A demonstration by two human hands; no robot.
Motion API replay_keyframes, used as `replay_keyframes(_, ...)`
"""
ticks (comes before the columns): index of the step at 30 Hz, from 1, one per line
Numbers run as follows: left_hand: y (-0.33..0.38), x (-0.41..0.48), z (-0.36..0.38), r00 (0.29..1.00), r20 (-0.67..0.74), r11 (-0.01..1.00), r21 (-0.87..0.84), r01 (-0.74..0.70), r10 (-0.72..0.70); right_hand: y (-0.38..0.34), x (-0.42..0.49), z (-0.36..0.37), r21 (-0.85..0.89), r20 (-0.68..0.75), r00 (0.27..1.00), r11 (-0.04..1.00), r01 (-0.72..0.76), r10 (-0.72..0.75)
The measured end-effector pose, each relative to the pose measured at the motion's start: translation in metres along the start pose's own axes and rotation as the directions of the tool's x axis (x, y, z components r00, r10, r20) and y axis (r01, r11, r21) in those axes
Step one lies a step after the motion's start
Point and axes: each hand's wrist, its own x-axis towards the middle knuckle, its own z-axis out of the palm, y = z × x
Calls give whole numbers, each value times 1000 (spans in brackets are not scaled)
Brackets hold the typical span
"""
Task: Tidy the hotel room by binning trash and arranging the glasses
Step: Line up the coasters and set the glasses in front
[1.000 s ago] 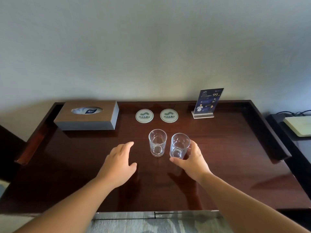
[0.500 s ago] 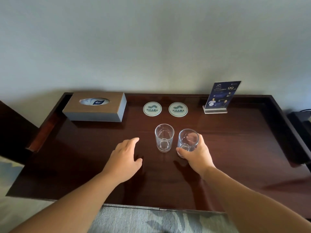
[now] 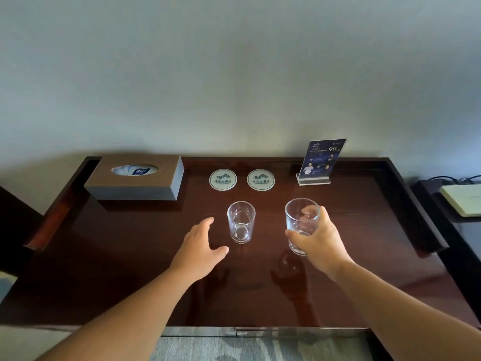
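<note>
A: Item, right hand (image 3: 318,241)?
B: Wrapped around lifted glass (image 3: 302,225), above desk (image 3: 130,256).
A: Left hand (image 3: 199,250)?
B: Spread, beside standing glass (image 3: 241,221), apart.
A: Handling?
B: Lower upright, centred on right coaster (image 3: 260,179).

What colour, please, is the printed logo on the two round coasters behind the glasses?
Green, on white round paper coasters, with a wave-like mark above the characters; the head view shows it.

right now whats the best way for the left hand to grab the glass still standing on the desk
Wrap the lower half of the standing glass from its left, where the open left hand is, thumb toward the person and fingers behind. It stands upright with straight round walls, nothing touches it, and its thick base keeps it steady.
</note>
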Motion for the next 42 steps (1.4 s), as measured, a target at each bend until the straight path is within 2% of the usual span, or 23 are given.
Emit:
replay_keyframes(6,13,15,18,1000,9,986,-166,1,0,-2,-10,-16,26,-19,999,999,-25,26)
replay_keyframes(12,20,26,36,1000,-24,927,-376,-7,-2,-5,-15,-12,31,-3,1000,999,-23,23)
replay_keyframes(18,27,38,54,997,-65,883,-470,6,-41,-4,-14,-16,44,-10,1000,999,-21,22)
replay_keyframes(24,26,45,60,993,-95,891,-454,21,-72,1,-10,-18,39,-8,1000,999,-28,29)
replay_keyframes(31,32,36,47,993,-119,924,-380,-33,-14,-3,0,-14,37,24,1000,999,-7,6)
replay_keyframes(42,54,38,-30,960,-280,933,-347,-93,-8,-52,29,-14,97,94,987,988,122,-131)
